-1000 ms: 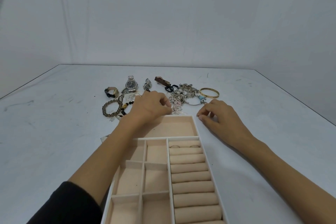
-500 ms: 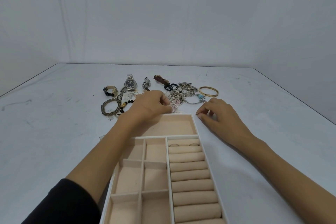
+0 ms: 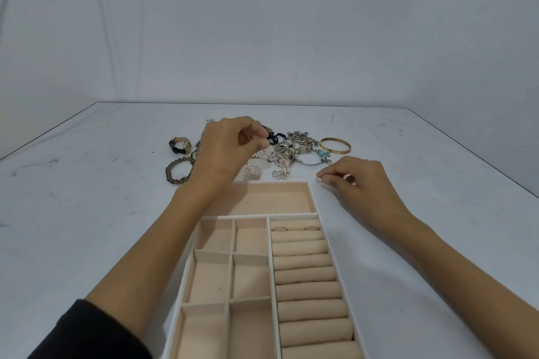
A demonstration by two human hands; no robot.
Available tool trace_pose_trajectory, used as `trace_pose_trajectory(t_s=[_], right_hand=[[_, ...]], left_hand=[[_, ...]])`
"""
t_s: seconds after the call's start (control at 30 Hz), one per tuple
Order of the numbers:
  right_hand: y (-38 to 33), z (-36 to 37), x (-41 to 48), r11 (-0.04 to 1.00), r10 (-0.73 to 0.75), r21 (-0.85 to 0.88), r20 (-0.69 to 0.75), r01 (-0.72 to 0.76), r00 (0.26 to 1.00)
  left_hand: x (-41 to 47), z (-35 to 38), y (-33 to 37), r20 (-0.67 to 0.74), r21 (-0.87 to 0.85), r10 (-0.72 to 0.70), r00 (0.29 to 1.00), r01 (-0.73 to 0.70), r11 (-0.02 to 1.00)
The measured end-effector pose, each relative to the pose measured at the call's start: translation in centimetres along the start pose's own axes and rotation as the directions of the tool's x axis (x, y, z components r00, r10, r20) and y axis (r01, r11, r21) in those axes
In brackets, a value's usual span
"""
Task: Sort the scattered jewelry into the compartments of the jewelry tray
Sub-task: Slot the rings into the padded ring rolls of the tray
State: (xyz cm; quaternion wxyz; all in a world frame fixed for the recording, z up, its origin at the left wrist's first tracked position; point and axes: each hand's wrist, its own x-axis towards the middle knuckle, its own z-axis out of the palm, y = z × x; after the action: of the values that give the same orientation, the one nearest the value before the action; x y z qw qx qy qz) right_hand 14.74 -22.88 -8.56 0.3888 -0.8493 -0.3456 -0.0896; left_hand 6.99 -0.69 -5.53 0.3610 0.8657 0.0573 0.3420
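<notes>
— Where do I stand with this one?

— Your left hand (image 3: 227,148) hangs above the tangled heap of silver chains and charms (image 3: 287,154), thumb and forefinger nipped on a thin pale chain (image 3: 263,153) that trails back down into it. Your right hand (image 3: 355,181) rests on the white table (image 3: 102,213) just beside the far right corner of the white-walled, beige velvet-lined jewelry tray (image 3: 291,216). Its fingertips are drawn together, but I cannot tell whether they hold anything.

— How do I get it out cleanly?

— Lift slowly and straight up. Fine links probably snag on the charms, so pin the heap down with your right hand. The wide far compartment (image 3: 262,198) looks the likeliest home for it.

— And the rest?

— Rigid pieces will be easier: the smooth gold bangle (image 3: 334,145), the brown beaded bracelet (image 3: 178,169). The soft padded ring rolls (image 3: 303,274) already hold two rings (image 3: 280,229).
</notes>
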Motion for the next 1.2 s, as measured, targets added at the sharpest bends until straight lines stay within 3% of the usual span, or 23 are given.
trace_pose_trajectory(t_s=[0.17,0.27,0.43,0.77,1.03,1.2], right_hand=[[-2.5,-2.0,-1.2,0.968,0.022,0.250,-0.006,-0.020,1.000],[-4.4,-2.7,-2.7,0.921,-0.034,0.389,0.082,-0.001,0.996],[-5.2,-2.6,-4.9,0.956,-0.158,0.279,0.231,0.091,0.960],[-4.3,-2.2,-5.6,0.923,-0.385,0.063,0.181,0.380,0.905],[-4.0,-2.3,-5.1,0.920,-0.392,0.111,0.256,0.376,0.884],[-4.0,-2.9,-5.1,0.944,-0.309,0.195,0.251,0.265,0.917]], left_hand=[[-2.5,-1.4,1.0,0.024,-0.117,0.015,1.000,-0.012,0.993],[-3.9,-2.2,0.8,0.042,-0.143,-0.003,0.999,0.009,0.990],[-4.6,-3.2,0.5,-0.004,-0.161,-0.030,1.000,0.029,0.987],[-4.9,-3.1,0.5,-0.026,-0.135,-0.013,1.000,0.009,0.991],[-5.0,-3.0,0.5,-0.003,-0.118,-0.013,1.000,0.013,0.993],[-5.0,-3.0,0.6,0.006,-0.109,-0.014,1.000,0.015,0.994]])
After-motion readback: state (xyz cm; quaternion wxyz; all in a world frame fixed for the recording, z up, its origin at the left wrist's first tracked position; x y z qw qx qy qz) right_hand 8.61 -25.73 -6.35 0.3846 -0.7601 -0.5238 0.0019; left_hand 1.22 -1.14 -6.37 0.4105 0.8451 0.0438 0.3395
